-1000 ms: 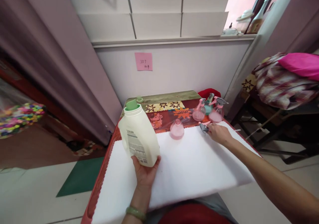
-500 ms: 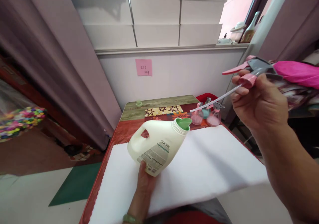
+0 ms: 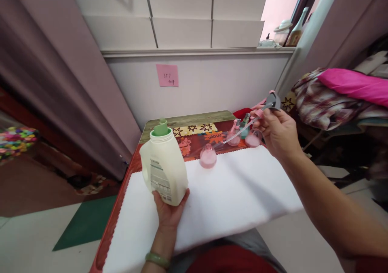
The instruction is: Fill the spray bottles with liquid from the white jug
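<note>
My left hand (image 3: 169, 210) grips the lower part of a large cream detergent jug (image 3: 174, 164) with a green spout in its open neck. The jug stands nearly upright at the left of the white mat. My right hand (image 3: 277, 133), raised at the right, has its fingers closed round a pink and grey spray trigger head (image 3: 271, 102). A thin, clear dip tube (image 3: 235, 136) slants from it down to the left, ending above a small round pink bottle (image 3: 208, 157). This bottle has no sprayer on it and stands on the mat's far edge.
Behind the mat (image 3: 224, 192) are a pink spray bottle (image 3: 234, 134), a teal spray bottle (image 3: 244, 127) and another pink one (image 3: 253, 138). A pink note (image 3: 167, 75) is stuck on the wall. Folded plaid cloth (image 3: 313, 99) lies at the right.
The jug has gone from tilted right to nearly upright and moved left, uncovering the small pink bottle. My right hand has moved left and down with the spray trigger head.
</note>
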`<action>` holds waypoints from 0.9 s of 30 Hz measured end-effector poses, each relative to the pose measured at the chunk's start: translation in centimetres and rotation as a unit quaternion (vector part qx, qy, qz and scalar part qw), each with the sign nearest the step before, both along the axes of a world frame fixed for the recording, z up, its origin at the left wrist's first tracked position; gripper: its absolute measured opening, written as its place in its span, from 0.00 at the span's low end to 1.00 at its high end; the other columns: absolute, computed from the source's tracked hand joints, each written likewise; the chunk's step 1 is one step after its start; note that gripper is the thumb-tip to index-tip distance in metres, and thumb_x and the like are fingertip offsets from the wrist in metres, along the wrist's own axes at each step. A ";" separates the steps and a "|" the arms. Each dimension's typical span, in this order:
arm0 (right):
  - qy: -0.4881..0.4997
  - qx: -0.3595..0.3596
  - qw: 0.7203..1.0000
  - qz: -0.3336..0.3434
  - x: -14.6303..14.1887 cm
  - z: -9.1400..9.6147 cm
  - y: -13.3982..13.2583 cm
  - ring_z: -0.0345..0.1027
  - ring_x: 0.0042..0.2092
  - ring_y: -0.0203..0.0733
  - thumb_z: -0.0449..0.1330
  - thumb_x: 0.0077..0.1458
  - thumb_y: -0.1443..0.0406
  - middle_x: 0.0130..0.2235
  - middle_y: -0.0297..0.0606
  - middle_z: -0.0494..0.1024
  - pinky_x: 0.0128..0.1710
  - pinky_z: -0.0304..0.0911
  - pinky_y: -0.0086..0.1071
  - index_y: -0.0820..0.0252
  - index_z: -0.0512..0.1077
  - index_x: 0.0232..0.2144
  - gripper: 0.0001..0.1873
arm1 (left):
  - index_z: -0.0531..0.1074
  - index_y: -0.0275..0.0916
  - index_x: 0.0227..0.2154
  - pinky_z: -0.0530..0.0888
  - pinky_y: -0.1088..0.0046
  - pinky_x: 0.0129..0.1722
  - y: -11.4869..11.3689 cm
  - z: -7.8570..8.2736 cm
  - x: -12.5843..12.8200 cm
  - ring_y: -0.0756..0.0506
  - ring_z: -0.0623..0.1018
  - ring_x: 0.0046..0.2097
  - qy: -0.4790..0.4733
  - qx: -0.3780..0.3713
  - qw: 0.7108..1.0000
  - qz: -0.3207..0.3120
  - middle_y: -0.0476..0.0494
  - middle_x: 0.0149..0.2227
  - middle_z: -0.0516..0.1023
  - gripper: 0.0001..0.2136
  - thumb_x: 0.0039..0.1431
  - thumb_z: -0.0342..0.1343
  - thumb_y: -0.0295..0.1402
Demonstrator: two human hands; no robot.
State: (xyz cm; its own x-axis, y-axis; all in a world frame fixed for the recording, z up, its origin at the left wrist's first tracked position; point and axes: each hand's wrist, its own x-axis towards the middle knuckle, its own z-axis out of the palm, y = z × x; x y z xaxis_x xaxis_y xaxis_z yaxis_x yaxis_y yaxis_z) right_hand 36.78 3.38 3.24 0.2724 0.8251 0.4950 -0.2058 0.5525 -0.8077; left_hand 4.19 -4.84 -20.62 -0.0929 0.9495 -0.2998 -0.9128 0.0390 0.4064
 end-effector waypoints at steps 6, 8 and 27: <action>-0.029 -0.029 0.999 0.024 -1.6 -1.5 0.4 0.69 0.25 0.30 0.68 0.55 0.53 0.35 0.33 0.79 0.27 0.68 0.26 0.57 0.76 0.38 0.16 | 0.72 0.55 0.57 0.75 0.40 0.50 0.2 0.8 0.2 0.28 0.72 0.61 -0.016 0.000 1.000 0.009 0.40 0.59 0.76 0.28 0.53 0.63 0.54; -0.042 -0.059 0.996 0.045 -1.9 -2.4 -0.1 0.67 0.24 0.30 0.67 0.56 0.52 0.35 0.34 0.79 0.24 0.66 0.26 0.58 0.76 0.38 0.16 | 0.71 0.54 0.58 0.71 0.35 0.53 0.5 2.0 0.0 0.27 0.69 0.63 -0.012 0.018 0.999 0.027 0.39 0.60 0.74 0.29 0.53 0.64 0.52; -0.049 -0.170 0.964 0.197 -12.5 -10.4 0.4 0.60 0.20 0.33 0.74 0.38 0.47 0.21 0.25 0.70 0.19 0.57 0.28 0.55 0.64 0.34 0.31 | 0.77 0.42 0.53 0.65 0.51 0.65 0.1 4.4 0.2 0.30 0.70 0.64 0.241 0.147 0.957 0.070 0.38 0.56 0.79 0.35 0.35 0.75 0.27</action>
State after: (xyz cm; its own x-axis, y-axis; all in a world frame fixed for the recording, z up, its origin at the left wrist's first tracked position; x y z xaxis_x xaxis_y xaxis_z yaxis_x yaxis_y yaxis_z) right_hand 24.30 3.76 -7.12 -0.1298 0.9742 0.1845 -0.2580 0.1465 -0.9550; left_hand 4.39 -4.76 -16.23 -0.2854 0.9545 0.0871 -0.6041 -0.2497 0.7567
